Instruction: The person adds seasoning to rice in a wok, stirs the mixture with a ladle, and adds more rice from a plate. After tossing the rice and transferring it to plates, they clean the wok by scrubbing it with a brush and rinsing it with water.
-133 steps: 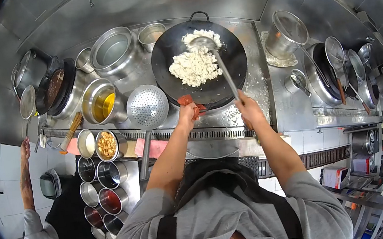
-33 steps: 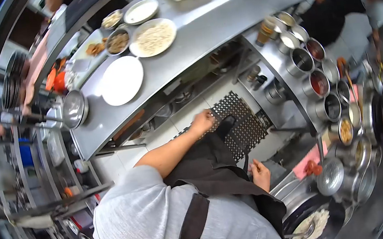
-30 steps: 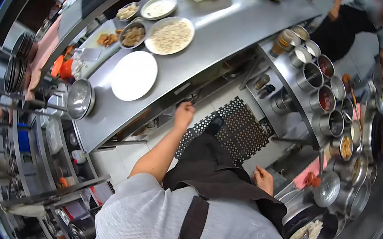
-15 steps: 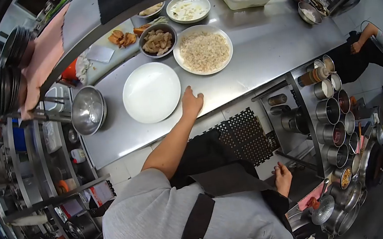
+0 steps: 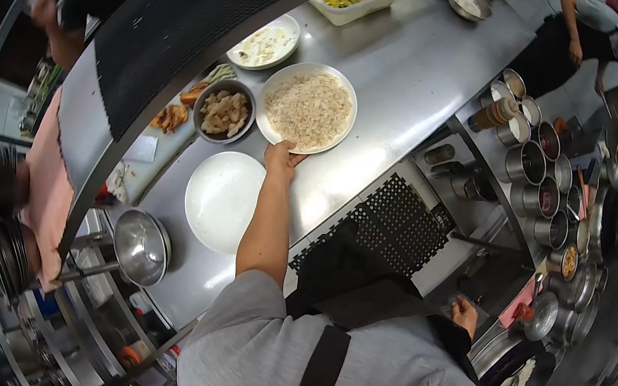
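My left hand (image 5: 284, 163) grips the near rim of a white plate of rice (image 5: 310, 109), thumb at the edge and other fingers partly hidden under it. Just left of my forearm lies a bare white plate (image 5: 225, 204), partly covered by the arm. A dark metal bowl of pale, chunky food pieces (image 5: 224, 112) stands left of the rice plate. Low at my right side hangs my right hand (image 5: 463, 316), fingers loosely curled and apart, with nothing visible in it.
A steel mixing bowl (image 5: 142, 247) stands at the counter's left end. Overhead runs a shelf (image 5: 152, 65). Pots and containers (image 5: 526, 161) crowd the right, near another person (image 5: 578, 40). A white tub of chopped greens (image 5: 362, 6) sits at the back.
My left hand has moved from the counter beside the bare plate to the rice plate and taken hold of its rim. The camera view has shifted. My right hand still hangs low.
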